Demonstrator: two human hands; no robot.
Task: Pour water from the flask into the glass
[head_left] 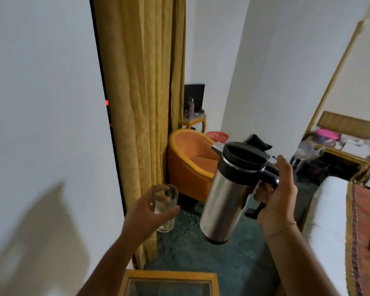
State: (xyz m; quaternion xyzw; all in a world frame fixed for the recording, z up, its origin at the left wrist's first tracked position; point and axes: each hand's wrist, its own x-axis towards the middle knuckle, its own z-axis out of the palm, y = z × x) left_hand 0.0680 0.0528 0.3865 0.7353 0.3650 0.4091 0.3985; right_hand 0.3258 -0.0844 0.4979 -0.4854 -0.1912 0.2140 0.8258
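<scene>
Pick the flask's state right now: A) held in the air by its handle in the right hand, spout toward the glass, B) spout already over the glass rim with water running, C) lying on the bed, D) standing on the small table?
A: the right hand grips the black handle of the flask in mid-air, spout pointing toward the glass held by the left hand; no stream shows.

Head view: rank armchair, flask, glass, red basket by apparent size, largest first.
1. orange armchair and flask: similar area in frame; the flask is far nearer, so I won't rank them.
2. glass, held in the left hand.
3. red basket, far back, partly hidden.
</scene>
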